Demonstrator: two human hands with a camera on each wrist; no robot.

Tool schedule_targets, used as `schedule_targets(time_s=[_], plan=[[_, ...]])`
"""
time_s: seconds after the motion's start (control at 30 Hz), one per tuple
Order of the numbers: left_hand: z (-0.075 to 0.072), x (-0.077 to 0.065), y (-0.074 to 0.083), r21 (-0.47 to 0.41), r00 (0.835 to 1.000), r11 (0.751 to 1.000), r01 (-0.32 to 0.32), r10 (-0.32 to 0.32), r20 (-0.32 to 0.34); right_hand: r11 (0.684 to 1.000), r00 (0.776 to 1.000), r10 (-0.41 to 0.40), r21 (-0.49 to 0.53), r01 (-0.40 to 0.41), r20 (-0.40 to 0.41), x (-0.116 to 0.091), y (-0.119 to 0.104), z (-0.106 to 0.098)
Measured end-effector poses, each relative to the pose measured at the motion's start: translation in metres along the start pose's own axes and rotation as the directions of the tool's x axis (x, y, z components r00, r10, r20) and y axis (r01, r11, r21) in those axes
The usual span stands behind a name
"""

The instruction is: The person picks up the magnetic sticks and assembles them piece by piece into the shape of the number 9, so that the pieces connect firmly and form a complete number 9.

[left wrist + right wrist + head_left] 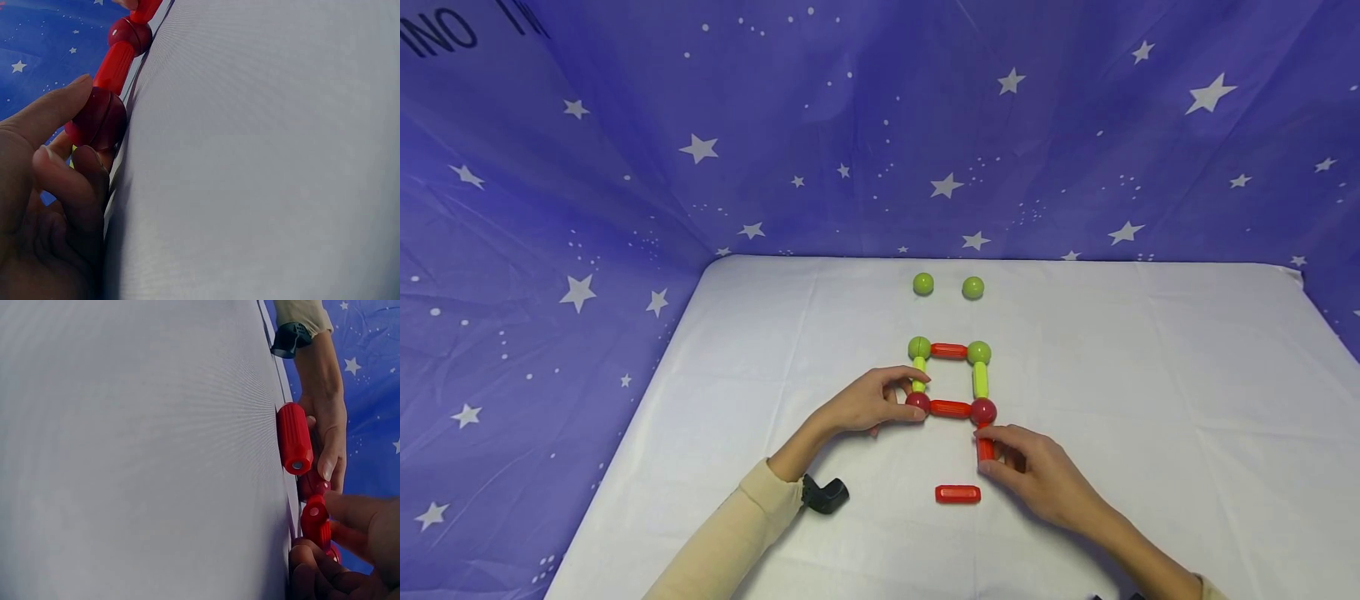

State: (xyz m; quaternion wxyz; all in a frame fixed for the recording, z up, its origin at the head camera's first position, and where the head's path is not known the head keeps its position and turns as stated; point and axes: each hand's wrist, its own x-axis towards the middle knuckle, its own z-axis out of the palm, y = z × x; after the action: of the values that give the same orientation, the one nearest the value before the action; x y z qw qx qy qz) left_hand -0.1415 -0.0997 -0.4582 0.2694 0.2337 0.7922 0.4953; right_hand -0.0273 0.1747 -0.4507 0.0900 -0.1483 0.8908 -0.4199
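Misalignment risk at right red ball [983, 411] from off-axis pull, during pinching of protruding red rod [986, 450] by right hand [1037, 473] and left red ball [917, 404] by left hand [871, 401].

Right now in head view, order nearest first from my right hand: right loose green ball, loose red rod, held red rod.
1. Held red rod: in grasp.
2. Loose red rod: just left.
3. Right loose green ball: far forward.
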Motion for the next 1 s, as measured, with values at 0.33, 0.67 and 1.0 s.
schedule_targets(time_s=[0.33,0.67,1.0], plan=[[0.0003,0.0000,0.0004,0.007,1.000,1.000,0.005,-0.005,-0.002,1.000,1.000,-0.017,-0.017,0.016,-0.003,-0.0010,0.0000,0.0013],[0.0002,0.0002,-0.0002,0.008,1.000,1.000,0.002,-0.002,-0.003,0.997,0.997,-0.073,-0.012,0.073,-0.021,-0.0014,0.0023,0.0030],[0.0002,0.0001,-0.0007,0.006,1.000,1.000,0.002,-0.002,-0.003,0.999,0.999,-0.048,-0.023,0.048,-0.017,-0.0016,0.0009,0.0026]])
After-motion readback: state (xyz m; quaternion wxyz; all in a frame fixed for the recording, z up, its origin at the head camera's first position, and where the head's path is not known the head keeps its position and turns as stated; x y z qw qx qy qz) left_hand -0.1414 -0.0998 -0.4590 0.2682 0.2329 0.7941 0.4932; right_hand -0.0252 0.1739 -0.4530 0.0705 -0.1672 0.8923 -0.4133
